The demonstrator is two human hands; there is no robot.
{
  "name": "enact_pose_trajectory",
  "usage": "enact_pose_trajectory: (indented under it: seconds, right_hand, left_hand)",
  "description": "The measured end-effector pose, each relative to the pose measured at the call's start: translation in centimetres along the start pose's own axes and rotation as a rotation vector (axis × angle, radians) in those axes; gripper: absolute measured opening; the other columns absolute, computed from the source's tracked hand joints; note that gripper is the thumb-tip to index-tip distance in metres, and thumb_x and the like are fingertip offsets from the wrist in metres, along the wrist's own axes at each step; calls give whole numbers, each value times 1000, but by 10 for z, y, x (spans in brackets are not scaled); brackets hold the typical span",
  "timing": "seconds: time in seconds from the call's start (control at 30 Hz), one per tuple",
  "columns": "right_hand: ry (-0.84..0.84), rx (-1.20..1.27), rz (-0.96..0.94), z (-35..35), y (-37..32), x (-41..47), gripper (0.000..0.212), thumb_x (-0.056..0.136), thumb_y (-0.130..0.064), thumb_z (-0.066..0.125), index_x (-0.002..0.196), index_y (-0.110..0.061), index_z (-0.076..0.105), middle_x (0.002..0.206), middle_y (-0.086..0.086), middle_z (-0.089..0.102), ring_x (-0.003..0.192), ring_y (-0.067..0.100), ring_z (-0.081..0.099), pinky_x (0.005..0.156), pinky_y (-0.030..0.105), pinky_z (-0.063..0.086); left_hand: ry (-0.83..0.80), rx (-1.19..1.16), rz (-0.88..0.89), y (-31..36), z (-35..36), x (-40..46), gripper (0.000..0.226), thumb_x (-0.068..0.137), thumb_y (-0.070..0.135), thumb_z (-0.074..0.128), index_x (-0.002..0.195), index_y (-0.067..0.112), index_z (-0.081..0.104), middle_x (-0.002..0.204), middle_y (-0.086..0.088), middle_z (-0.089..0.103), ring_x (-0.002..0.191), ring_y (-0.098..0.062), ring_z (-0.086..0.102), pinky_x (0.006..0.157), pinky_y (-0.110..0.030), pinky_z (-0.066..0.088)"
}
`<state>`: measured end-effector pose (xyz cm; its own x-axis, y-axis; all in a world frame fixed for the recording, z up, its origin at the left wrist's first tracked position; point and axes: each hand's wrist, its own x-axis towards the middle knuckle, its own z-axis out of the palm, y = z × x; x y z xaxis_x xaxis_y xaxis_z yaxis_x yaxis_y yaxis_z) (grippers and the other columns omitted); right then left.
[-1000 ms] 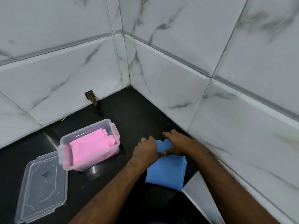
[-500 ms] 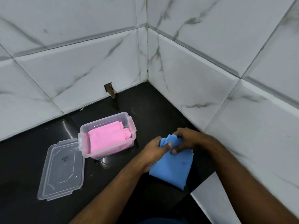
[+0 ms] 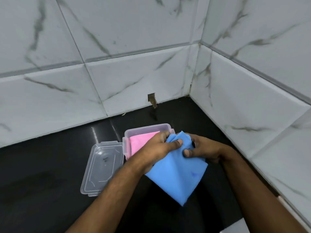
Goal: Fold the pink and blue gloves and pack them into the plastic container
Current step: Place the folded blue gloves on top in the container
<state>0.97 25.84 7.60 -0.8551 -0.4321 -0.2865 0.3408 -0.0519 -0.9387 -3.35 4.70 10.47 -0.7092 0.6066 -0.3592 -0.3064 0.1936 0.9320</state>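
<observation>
The folded blue glove hangs lifted above the black counter, held at its top by both hands. My left hand pinches its upper left edge and my right hand grips its upper right. Behind my left hand stands the clear plastic container, lid off, with the folded pink glove lying inside it. My left hand hides part of the container and of the pink glove.
The clear lid lies flat on the black counter, touching the container's left side. White marble-tiled walls meet in a corner close behind and to the right. A small chipped hole marks the back wall's base.
Both hands have lifted the blue glove off the counter and carried it left, up to the container. The view has swung left.
</observation>
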Motion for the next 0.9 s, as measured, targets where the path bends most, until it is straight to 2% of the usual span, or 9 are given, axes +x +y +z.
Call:
enact_pose_trajectory:
  seconds: [0.1,0.17,0.23,0.3,0.4,0.53,0.63,0.77,0.9]
  right_hand:
    - [62,-2,-91,18,-19,24,49,91,-19,77,135,-8,59,131,25,64,119,40,64,96,45,56]
    - [99,38,-141,28,-29,38,38,96,-15,71,131,-5,61,128,26,66,114,39,66,93,44,58]
    - [124,93,-178,36,-36,49,32,97,-14,70,126,-3,64,122,24,68,110,37,68,89,41,58]
    - [162,129,-191,41,-38,56,31,96,-16,72,124,-5,67,119,22,70,109,34,69,88,40,58]
    - [293,269,-158,43,-35,65,35,92,-18,76,123,-5,68,120,22,71,105,33,72,84,39,60]
    - [600,395,-132,39,-22,81,34,88,-13,78,120,-8,68,115,18,75,104,36,74,87,51,61]
    - [725,77,-114,39,-12,89,28,91,-16,75,117,-13,67,113,12,76,98,27,75,87,49,62]
    - [806,-396,-145,37,-2,99,38,94,-22,69,129,-22,55,116,-6,66,98,7,65,77,25,55]
    - [832,-575,-139,31,3,112,49,98,-23,61,143,-30,43,125,-12,59,94,2,61,68,12,44]
  left_hand:
    - [161,142,97,12,-31,-3,23,81,47,79,85,27,67,85,-1,75,78,-19,70,74,-44,58]
    - [248,259,140,18,-55,-7,47,71,66,79,88,26,62,84,5,71,73,-11,66,67,-37,53]
    - [168,236,120,19,-80,-11,60,70,81,70,101,30,64,92,5,71,71,-12,64,61,-36,49]
    - [5,52,57,15,-106,-15,73,79,84,55,121,25,67,98,-5,67,71,-21,57,59,-34,41]
    - [-22,-315,40,1,-133,-16,87,86,76,49,137,6,56,110,-20,66,78,-31,63,63,-36,54]
    - [136,-626,167,-26,-119,-4,55,95,37,64,140,6,53,123,-18,67,91,-22,72,75,-32,60]
    - [373,-418,162,-46,-100,5,62,94,2,69,147,18,43,129,-10,63,103,-18,68,78,-28,60]
    - [460,-22,172,-51,-98,11,58,95,7,69,142,33,48,138,-4,54,118,-26,63,92,-45,60]
    - [517,313,167,-38,-102,21,57,93,14,72,142,28,48,139,-6,49,121,-25,58,104,-48,53]
